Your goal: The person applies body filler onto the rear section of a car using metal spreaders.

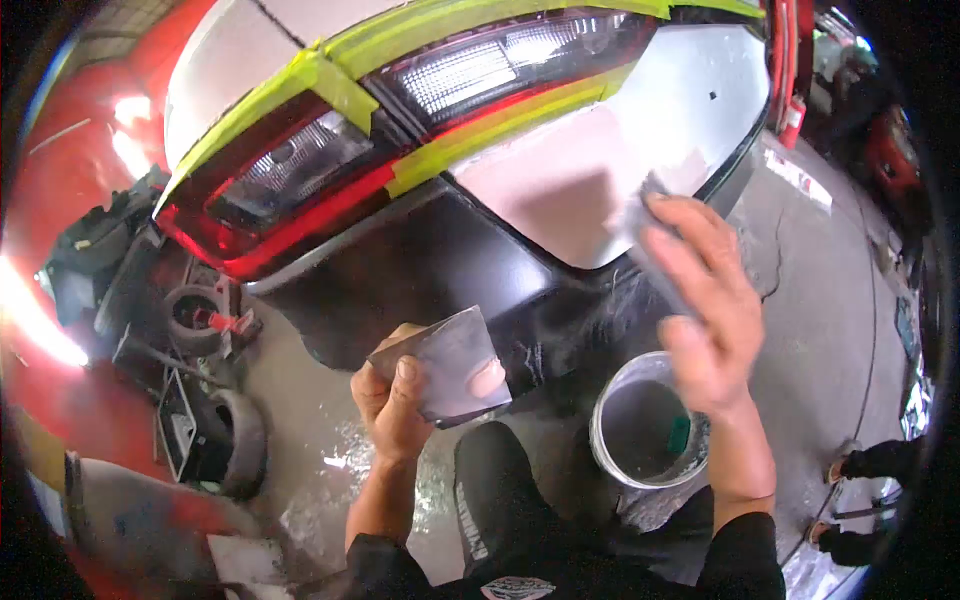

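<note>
My left hand (pixel 392 408) grips a flat grey square mixing plate (pixel 440 355), thumb on top, below the car's black bumper (pixel 430 260). A dab of pinkish body filler (pixel 487 379) sits near the plate's right edge. My right hand (pixel 708 290), slightly blurred, is closed on a thin grey filler spreader (pixel 650 255). Its tip is at the right part of the pinkish filler patch (pixel 550 195) on the car's light panel; whether it touches cannot be told. Above the patch, the tail light (pixel 500 75) is bordered with yellow-green masking tape (pixel 500 130).
A white bucket (pixel 600 440) with something green inside stands on the floor below my right hand. Tires (pixel 245 445) and car parts lie at left. A person's legs (pixel 870 460) show at far right, near a cable on the floor.
</note>
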`<state>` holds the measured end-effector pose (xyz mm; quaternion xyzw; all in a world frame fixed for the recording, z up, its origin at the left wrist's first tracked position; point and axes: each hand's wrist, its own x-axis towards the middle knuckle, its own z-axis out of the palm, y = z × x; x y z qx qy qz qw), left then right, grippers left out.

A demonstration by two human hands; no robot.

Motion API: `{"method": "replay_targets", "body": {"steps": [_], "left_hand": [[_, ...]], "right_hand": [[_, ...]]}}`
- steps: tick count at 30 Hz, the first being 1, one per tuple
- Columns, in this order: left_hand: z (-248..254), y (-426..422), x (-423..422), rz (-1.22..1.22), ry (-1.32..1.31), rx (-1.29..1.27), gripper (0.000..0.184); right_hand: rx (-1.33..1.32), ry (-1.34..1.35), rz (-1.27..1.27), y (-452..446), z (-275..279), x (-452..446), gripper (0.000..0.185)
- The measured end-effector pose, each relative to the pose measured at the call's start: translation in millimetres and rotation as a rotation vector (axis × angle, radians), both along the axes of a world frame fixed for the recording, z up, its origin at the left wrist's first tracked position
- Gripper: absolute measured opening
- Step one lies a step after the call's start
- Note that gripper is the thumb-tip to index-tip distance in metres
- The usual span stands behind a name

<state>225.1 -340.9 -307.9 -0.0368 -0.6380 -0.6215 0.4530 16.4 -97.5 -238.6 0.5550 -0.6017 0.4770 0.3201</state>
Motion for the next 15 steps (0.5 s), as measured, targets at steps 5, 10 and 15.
{"method": "replay_targets", "body": {"steps": [5,10,15], "left_hand": [[-1,7,-3,-0.027,0.052,0.107,0.033],[6,-3,6,-0.074,0.075,0.115,0.031],[10,-10,3,-0.133,0.126,0.112,0.032]], "right_hand": [[0.092,0.292,-0.370,-36,15,30,0.049],[0.142,0.353,-0.427,-61,28,35,0.047],[0.121,0.382,-0.485,-68,26,31,0.047]]}}
